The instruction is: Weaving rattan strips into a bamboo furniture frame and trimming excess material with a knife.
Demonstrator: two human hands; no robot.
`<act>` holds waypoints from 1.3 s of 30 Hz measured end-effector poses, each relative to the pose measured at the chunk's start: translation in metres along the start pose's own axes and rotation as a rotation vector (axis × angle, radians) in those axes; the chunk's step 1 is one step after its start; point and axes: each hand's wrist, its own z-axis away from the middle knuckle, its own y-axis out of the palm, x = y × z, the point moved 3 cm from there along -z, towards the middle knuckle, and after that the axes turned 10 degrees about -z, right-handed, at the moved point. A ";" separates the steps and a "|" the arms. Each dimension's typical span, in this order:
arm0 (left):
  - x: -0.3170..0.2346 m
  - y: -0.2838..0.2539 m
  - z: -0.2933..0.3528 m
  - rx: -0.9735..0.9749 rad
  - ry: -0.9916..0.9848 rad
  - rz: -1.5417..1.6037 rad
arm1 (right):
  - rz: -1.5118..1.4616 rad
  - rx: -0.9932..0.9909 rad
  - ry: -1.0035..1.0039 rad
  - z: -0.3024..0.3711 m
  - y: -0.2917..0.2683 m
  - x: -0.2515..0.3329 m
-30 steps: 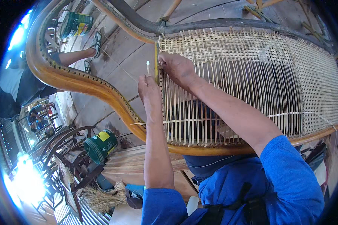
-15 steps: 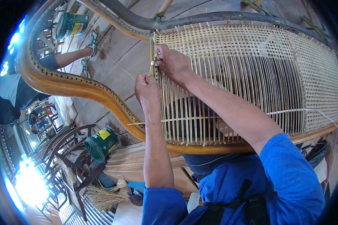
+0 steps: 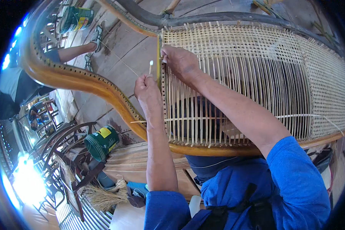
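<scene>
Two hands [image 3: 146, 88] [image 3: 181, 64] (one stick [image 3: 150, 68] in the left), one cane weave [image 3: 237, 42], two buckets [image 3: 100, 145] [image 3: 76, 19]

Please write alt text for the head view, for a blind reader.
A person's left hand grips a slim, white-tipped stick; the right hand is at the left edge of a partly woven cane panel in a curved wooden frame. Leftward are a green bucket and another person's leg.

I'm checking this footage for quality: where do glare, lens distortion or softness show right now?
Head view: white glare washes out detail at lower left; head view: black fisheye corners, with the cane panel appearing to curve at far right; head view: left hand and right hand look reasonably clear, the dark wooden frames near the glare hazier.
</scene>
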 end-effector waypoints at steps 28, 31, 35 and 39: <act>0.001 0.008 -0.006 -0.007 -0.055 -0.060 | 0.131 0.022 -0.250 0.005 0.000 -0.004; 0.001 0.011 -0.010 -0.002 -0.028 -0.156 | 0.134 0.053 -0.211 0.002 0.001 -0.005; -0.002 0.013 -0.010 0.017 -0.001 -0.207 | 0.112 0.012 -0.105 0.002 -0.001 -0.001; -0.006 0.014 -0.008 0.024 0.035 -0.224 | 0.128 0.019 -0.101 -0.001 -0.001 -0.004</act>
